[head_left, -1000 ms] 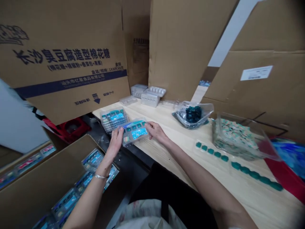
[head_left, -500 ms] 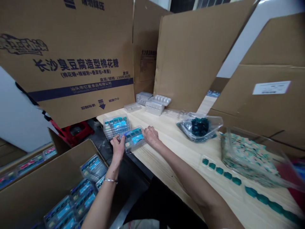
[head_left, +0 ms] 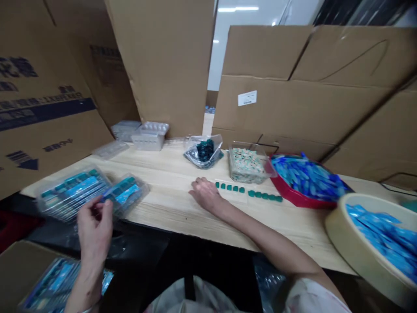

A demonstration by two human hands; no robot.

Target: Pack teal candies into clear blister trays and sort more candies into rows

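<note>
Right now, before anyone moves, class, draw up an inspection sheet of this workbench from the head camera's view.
Surface: pale wood table, items spread along it.
Job's things: clear blister trays of teal and blue pieces, beside the left hand.
Clutter: plastic bag of dark teal pieces, clear tub, red tray of blue packets, cream tub.
Hands: left hand at a tray's edge; right hand flat, near a row of teal pieces.
Cables: thin dark cable, far right.
Surroundings: upright cardboard sheets, filled carton lower left.

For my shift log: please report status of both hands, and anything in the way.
Left hand at edge of clear tray. Right hand flat on table, near teal pieces. Second tray against first.
</note>
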